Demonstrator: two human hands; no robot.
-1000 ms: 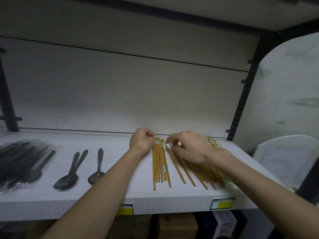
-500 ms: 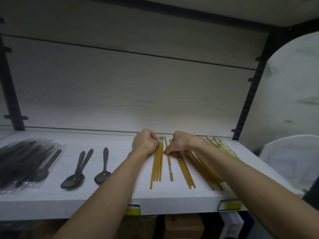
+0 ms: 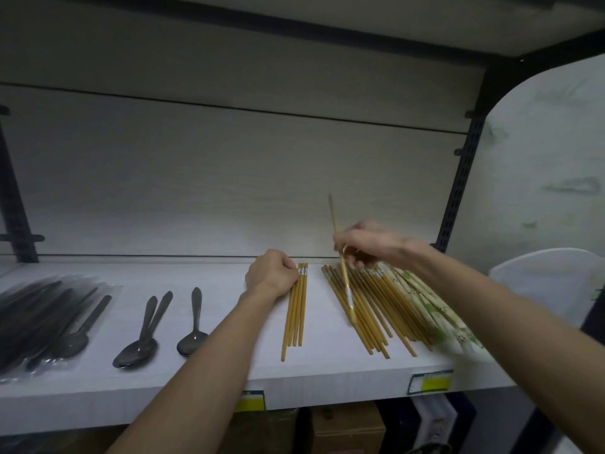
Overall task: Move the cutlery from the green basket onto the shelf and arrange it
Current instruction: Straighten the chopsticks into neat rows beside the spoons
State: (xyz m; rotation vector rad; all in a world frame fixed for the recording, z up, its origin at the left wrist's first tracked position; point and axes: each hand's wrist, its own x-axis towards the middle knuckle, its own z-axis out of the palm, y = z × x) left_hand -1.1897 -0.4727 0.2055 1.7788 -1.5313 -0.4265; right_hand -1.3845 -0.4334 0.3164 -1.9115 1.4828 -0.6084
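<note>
In the head view, a single wooden chopstick (image 3: 340, 257) is pinched in the curled fingers of the right hand (image 3: 366, 245), its far end raised toward 12 o'clock above the loose chopstick pile (image 3: 366, 309). The left hand (image 3: 271, 273), fingers curled, is pressed against the top of the tidy chopstick group (image 3: 296, 312) at its 3 o'clock. Dark spoons (image 3: 154, 326) are laid on the shelf (image 3: 229, 371) toward 9 o'clock.

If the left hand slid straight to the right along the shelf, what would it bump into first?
The left hand already touches the small bundle of chopsticks, so it would push those first. Beyond a bare gap lies the bigger chopstick pile.
</note>
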